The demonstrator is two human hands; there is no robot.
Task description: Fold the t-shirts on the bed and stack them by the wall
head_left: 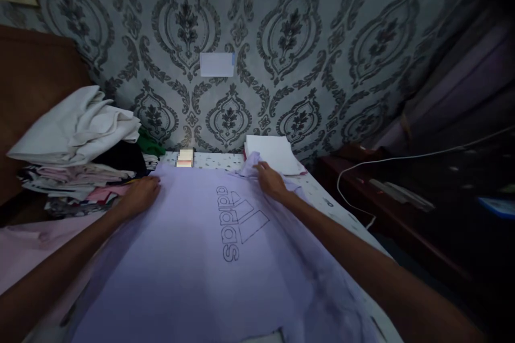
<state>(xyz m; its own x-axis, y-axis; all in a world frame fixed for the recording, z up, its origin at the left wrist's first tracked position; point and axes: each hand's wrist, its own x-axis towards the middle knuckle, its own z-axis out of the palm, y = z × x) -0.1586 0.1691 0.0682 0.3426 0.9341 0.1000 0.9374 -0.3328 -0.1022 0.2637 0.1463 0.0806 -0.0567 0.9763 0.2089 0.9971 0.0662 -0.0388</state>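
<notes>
Lavender shirt [181, 278] laid flat on the white speckled surface [336, 217], filling the middle of the view, outlined adidas logo [229, 225] facing up, letters running sideways; left hand [142, 194] at the shirt's far left corner, fingertips on the edge, cannot tell if cloth is gripped or just pressed; right hand [272, 179] at the far right part, fingers curled and pinching a bunched bit of the same cloth; fabric under the right forearm creased, main panel mostly smooth; white paper stack [269, 149] just beyond the right hand; small cream block [185, 158] with reddish stripe just past the shirt's far edge, nearer the left hand; left side, pile of folded clothes [76, 179], bulky white garment [76, 126] on top, pink cloth [24, 249] below it, near the left forearm; right side, dark reddish furniture [341, 174] with white cable [406, 157] looping over it; behind, damask-patterned wall [239, 5] bearing a pale rectangular card [217, 65].
</notes>
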